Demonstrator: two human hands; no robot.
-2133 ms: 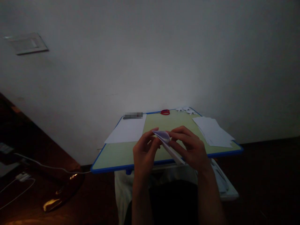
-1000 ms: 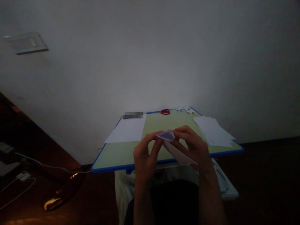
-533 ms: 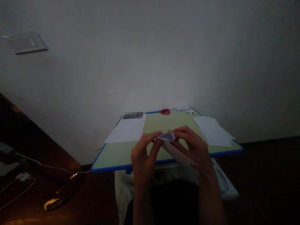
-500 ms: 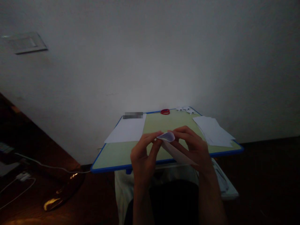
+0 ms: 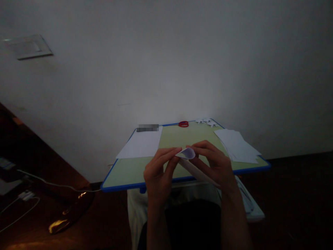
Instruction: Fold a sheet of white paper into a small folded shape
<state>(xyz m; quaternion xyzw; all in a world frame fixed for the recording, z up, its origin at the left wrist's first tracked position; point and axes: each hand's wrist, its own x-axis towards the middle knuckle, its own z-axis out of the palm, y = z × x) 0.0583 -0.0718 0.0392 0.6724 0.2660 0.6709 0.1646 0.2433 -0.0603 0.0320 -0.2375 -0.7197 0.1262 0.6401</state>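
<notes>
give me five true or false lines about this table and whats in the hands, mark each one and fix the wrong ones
1. The left hand and right hand both hold the curled paper. True.
2. The red-handled scissors are in the right hand. False: the red-handled scissors lie at the far edge of the table.
3. Small white paper pieces lie near the table's far right corner. True.
4. The table has a yellow rim. False: it has a blue rim.
5. The curled paper lies flat on the table. False: it is held up in both hands.
</notes>
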